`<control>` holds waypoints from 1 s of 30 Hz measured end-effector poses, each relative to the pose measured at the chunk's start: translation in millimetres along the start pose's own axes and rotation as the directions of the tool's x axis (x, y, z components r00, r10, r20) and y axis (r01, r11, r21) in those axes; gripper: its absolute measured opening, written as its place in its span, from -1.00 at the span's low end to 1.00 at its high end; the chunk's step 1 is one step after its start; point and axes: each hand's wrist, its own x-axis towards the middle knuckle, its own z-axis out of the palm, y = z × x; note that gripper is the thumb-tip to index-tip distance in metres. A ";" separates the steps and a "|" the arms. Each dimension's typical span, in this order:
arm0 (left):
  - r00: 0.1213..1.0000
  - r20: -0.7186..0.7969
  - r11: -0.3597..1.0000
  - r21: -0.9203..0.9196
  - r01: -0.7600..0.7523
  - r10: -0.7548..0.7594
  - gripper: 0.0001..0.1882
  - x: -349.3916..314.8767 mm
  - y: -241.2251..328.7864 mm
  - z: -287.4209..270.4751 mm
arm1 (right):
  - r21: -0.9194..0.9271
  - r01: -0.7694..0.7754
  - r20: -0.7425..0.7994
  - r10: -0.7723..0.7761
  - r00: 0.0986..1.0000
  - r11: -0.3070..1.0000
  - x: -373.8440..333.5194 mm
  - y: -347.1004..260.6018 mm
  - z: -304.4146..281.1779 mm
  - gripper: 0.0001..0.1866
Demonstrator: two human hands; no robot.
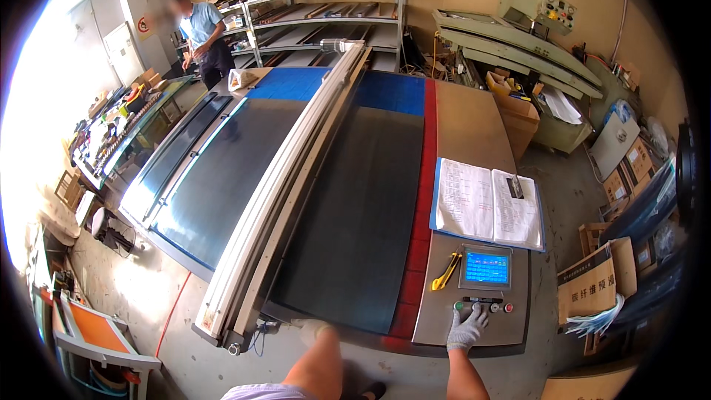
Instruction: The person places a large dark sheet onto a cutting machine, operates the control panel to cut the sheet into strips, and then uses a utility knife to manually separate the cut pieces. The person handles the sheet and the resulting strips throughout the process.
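Push buttons point(508, 308) sit at the near right corner of the machine top point(429, 330), by the gloved right hand point(466, 330), which looks empty with fingers spread; the left hand point(312, 330), beside the dark bed point(355, 230), is too indistinct to read. Beyond lie a marker point(485, 299), a touchscreen point(486, 267), a yellow knife point(444, 275) and an open folder point(465, 200); leftward, a pale beam point(275, 178) crosses the bed; the step in hand seems to be working the buttons; the next move probably calls for one fingertip press.
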 end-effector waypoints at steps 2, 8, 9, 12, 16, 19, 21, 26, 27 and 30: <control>1.000 -0.002 1.000 -0.011 0.009 -0.009 -0.32 -1.4 -0.4 -2.2 | -0.002 0.009 -0.010 -0.009 1.000 1.000 -0.7 -0.6 0.2 -0.25; 0.999 -0.005 0.998 -0.045 0.038 -0.039 -0.32 45.5 -19.2 34.2 | 0.009 -0.002 0.014 0.001 1.000 1.000 -0.4 -5.1 -2.3 -0.27; 0.999 -0.005 0.998 -0.047 0.041 -0.041 -0.31 46.8 -18.7 34.8 | 0.014 -0.009 0.025 0.008 1.000 1.000 -0.3 -6.8 -5.1 -0.27; 0.999 0.008 0.999 -0.035 0.034 -0.034 -0.31 30.8 -10.9 27.3 | 0.011 -0.021 0.033 0.021 0.999 1.000 -0.6 -2.7 -5.0 -0.27; 1.000 0.025 0.999 -0.031 0.016 -0.015 -0.31 62.4 -17.4 37.6 | 0.019 0.015 0.004 -0.016 1.000 1.000 -0.3 -7.1 -3.3 -0.27; 0.999 0.039 1.000 -0.024 0.002 -0.001 -0.30 89.4 -28.4 61.2 | 0.019 0.015 0.017 -0.016 1.000 1.000 1.0 -5.4 -4.5 -0.27; 0.999 0.044 1.000 -0.027 -0.002 0.003 -0.30 82.2 -29.1 63.3 | 0.016 0.014 0.017 -0.015 1.000 1.000 1.3 -4.0 -3.0 -0.27; 0.999 0.051 0.999 -0.038 0.004 -0.002 -0.30 67.4 -20.6 51.6 | -0.015 0.022 -0.014 -0.022 1.000 1.000 0.7 0.6 -0.5 -0.26; 0.999 0.051 0.999 -0.043 0.008 -0.005 -0.30 71.4 -20.3 50.9 | -0.014 0.022 -0.013 -0.022 1.000 1.000 0.5 0.9 0.2 -0.26; 1.000 0.013 0.999 -0.048 -0.015 0.015 -0.29 91.4 -28.3 59.7 | -0.004 0.030 -0.011 -0.030 0.999 1.000 -0.1 -0.8 1.7 -0.26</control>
